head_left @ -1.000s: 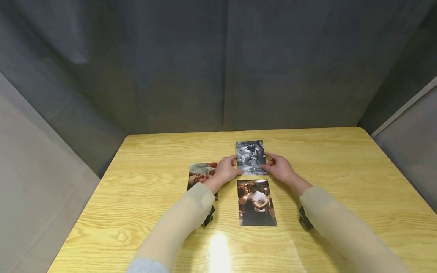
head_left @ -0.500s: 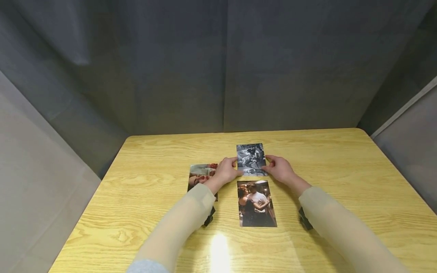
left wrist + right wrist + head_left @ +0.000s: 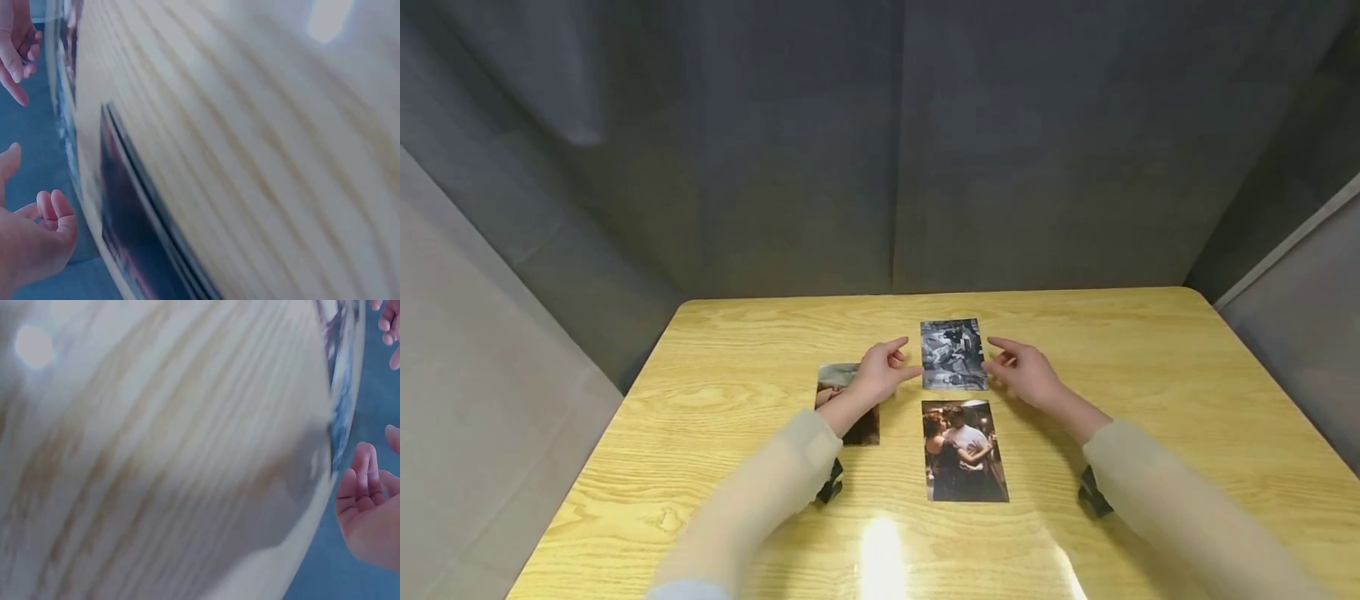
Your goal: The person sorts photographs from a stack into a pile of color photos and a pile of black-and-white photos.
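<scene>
A black-and-white photo print [image 3: 952,354] lies flat toward the back of the table. My left hand [image 3: 878,371] is at its left edge, thumb tip close to the border and fingers loosely bent, holding nothing. On the opposite side my right hand [image 3: 1024,373] hovers with relaxed fingers, its thumb at the photo's right edge. Directly below lies a colour photo print [image 3: 964,450] of a couple embracing. My left hand and wrist partly cover a stack of photo prints [image 3: 863,427]; in the left wrist view the stack [image 3: 137,219] shows layered edges.
The prints lie on a wood-grain table [image 3: 715,392] with a glare spot near its front. A dark curtain [image 3: 790,167] hangs behind the table's back edge, and paler grey panels [image 3: 460,400] stand at the sides.
Both hands have let go of the black-and-white photo and drawn apart, left hand to the left, right hand to the right. The photo stays flat above the colour one.
</scene>
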### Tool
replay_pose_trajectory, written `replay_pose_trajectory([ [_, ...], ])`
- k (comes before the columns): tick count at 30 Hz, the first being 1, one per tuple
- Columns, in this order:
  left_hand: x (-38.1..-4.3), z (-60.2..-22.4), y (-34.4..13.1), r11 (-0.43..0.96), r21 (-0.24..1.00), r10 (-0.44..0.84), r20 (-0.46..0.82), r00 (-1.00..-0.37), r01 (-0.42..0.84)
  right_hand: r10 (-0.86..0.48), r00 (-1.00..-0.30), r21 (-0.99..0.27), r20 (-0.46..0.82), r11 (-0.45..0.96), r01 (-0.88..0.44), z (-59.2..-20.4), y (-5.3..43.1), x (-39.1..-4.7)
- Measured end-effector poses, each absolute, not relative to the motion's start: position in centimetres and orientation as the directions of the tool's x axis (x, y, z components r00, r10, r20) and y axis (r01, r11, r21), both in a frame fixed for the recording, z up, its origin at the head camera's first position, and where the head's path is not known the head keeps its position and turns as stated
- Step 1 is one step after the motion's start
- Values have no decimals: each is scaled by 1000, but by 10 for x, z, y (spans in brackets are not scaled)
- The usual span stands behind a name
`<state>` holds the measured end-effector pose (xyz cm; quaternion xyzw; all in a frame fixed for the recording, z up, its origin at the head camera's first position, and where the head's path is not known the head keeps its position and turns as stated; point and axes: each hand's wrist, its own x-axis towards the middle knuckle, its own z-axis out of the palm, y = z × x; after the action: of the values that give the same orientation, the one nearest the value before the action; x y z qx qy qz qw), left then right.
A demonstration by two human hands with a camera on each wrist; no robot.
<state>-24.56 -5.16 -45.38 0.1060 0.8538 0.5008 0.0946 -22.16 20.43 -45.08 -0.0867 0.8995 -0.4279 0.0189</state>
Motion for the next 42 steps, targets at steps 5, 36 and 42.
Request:
replay_pose_trajectory([
  [5, -228, -444, -74, 417, 894, 304, 29, -952, 161, -232, -971, -793, 52, 582, -181, -442, 194, -211],
  [36, -181, -458, -176, 703, 688, 218, 32, -975, 180, -374, -925, -829, -67, 536, -157, -453, 85, -186],
  [42, -182, -463, -183, 771, 617, 209, -11, -978, 158, -400, -916, -772, -33, 593, -231, -457, 76, -188],
])
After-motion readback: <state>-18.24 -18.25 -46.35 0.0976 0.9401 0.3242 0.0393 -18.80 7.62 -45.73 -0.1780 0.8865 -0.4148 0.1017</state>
